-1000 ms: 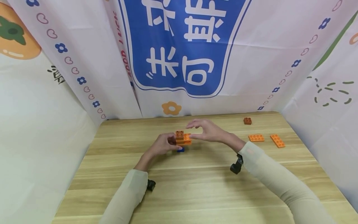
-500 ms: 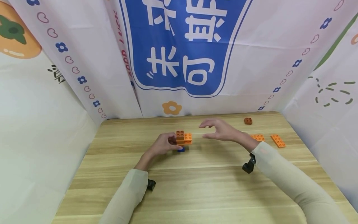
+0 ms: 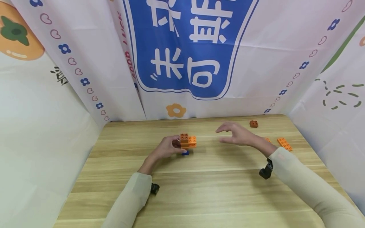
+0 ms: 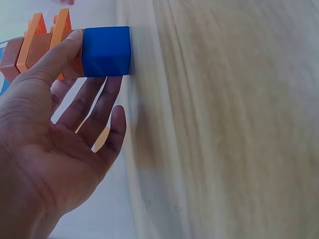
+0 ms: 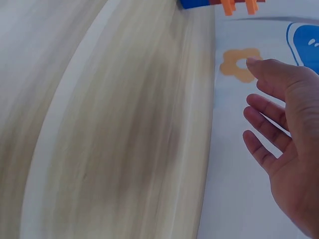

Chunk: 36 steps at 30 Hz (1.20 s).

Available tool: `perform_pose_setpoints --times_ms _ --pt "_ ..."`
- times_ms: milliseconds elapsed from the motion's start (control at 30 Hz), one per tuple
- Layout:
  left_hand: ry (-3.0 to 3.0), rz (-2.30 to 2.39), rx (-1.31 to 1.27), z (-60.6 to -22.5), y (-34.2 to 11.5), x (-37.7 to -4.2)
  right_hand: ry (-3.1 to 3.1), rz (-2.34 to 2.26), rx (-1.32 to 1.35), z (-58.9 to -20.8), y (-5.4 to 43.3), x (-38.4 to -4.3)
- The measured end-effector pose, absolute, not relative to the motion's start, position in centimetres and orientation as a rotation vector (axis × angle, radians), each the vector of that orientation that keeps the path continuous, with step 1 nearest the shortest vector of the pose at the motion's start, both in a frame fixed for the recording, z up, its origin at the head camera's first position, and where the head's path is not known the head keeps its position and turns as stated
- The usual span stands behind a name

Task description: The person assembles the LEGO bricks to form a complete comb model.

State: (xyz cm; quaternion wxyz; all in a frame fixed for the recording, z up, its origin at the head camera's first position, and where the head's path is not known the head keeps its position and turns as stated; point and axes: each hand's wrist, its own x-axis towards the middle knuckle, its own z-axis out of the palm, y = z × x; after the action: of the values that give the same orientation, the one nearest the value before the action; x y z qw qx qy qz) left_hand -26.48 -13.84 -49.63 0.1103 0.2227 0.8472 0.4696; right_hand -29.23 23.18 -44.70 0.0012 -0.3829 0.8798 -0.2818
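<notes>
My left hand (image 3: 167,147) grips a small upright stack of toy building bricks (image 3: 184,138) near the middle of the table. At the bottom of the stack is a blue brick (image 4: 106,52); above it brown bricks alternate with two orange plates (image 4: 61,26) that jut out to the right. The left thumb lies along the lower brown brick, with the other fingers behind the stack. To the right, my right hand (image 3: 238,135) hovers over the table, thumb and fingers spread apart and holding nothing.
A loose brown brick (image 3: 253,123) lies at the back right of the wooden table (image 3: 199,196). An orange plate (image 3: 284,144) rests near the right edge, and another orange plate (image 3: 267,139) is mostly hidden behind the right forearm. A printed cloth (image 3: 242,79) hangs behind.
My right hand has drawn away from the stack toward the right, its forearm now covering most of one orange plate. The left hand and the stack have stayed in place.
</notes>
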Motion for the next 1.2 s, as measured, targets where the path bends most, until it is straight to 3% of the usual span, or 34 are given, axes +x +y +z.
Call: perform_pose_setpoints --times_ms 1200 --pt "2.472 1.409 0.654 -49.7 -13.8 -26.4 2.934 -0.634 -0.993 -46.9 35.5 -27.6"
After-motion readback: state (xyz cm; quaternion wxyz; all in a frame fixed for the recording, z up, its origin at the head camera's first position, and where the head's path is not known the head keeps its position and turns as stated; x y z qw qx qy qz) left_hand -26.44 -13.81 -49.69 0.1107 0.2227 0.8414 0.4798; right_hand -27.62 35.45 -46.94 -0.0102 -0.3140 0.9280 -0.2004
